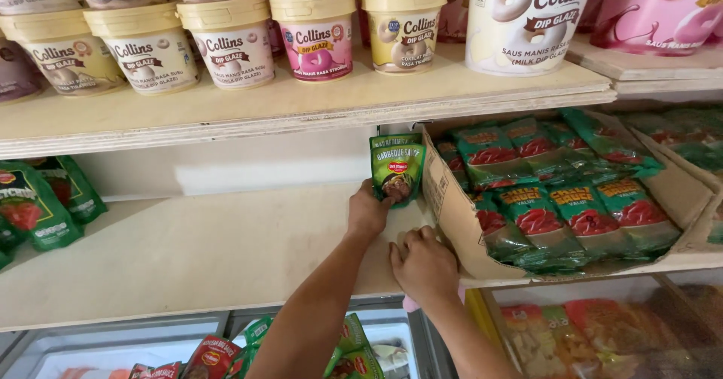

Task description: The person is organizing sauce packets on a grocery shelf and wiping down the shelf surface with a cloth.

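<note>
My left hand (pixel 367 213) holds a green sauce pouch (pixel 397 165) upright on the wooden shelf (pixel 188 251), just left of a cardboard box (pixel 452 213). The box lies open and is filled with several green sauce pouches with red pictures (pixel 572 198). My right hand (pixel 423 262) rests on the shelf with its fingers against the lower left corner of the box; it holds nothing.
Several cream and pink lidded tubs (pixel 233 40) stand on the upper shelf (pixel 301 104), with a large white tub (pixel 523 17) to the right. More green pouches (pixel 38 206) stand at the shelf's far left. Below is a chest freezer (pixel 113 345) and more pouches (pixel 226 356).
</note>
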